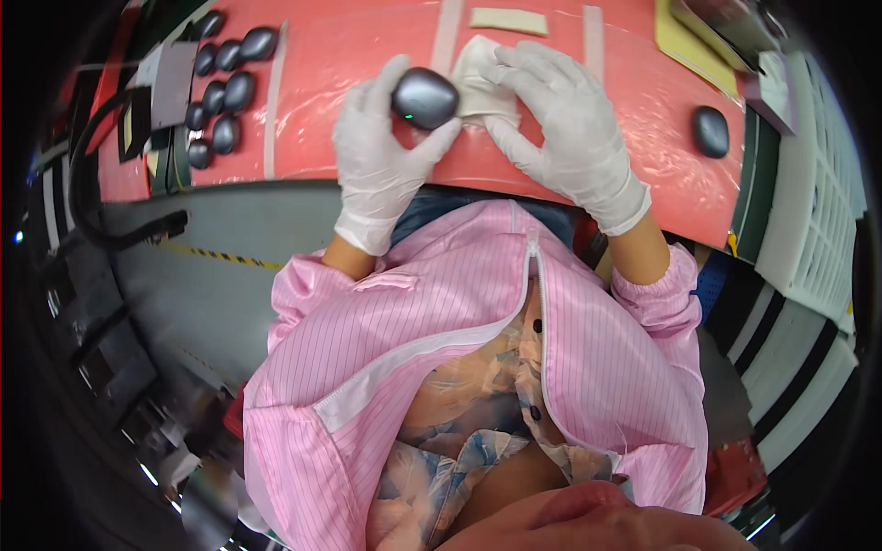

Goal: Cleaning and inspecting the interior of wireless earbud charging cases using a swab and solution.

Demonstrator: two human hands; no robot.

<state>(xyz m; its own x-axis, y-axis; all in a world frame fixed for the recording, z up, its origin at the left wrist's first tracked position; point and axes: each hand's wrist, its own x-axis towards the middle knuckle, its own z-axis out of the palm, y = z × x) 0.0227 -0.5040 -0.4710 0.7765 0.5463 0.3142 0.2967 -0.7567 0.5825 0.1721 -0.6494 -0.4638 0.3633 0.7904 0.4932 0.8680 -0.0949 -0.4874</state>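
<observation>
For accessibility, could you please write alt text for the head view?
A gloved left hand holds a dark pebble-shaped piece; the gloved right hand touches a white cloth over a red mat. Similar pieces lie at left, one at right.

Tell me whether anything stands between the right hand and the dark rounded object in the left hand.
Yes: a white cloth, touched by the right hand, lies between it and the dark object. Nothing else visible does.

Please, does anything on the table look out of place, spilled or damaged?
Nothing looks spilled or clearly damaged. One dark rounded piece lies alone on the right of the red mat, apart from the group of pieces at the left; that seems slightly odd.
</observation>
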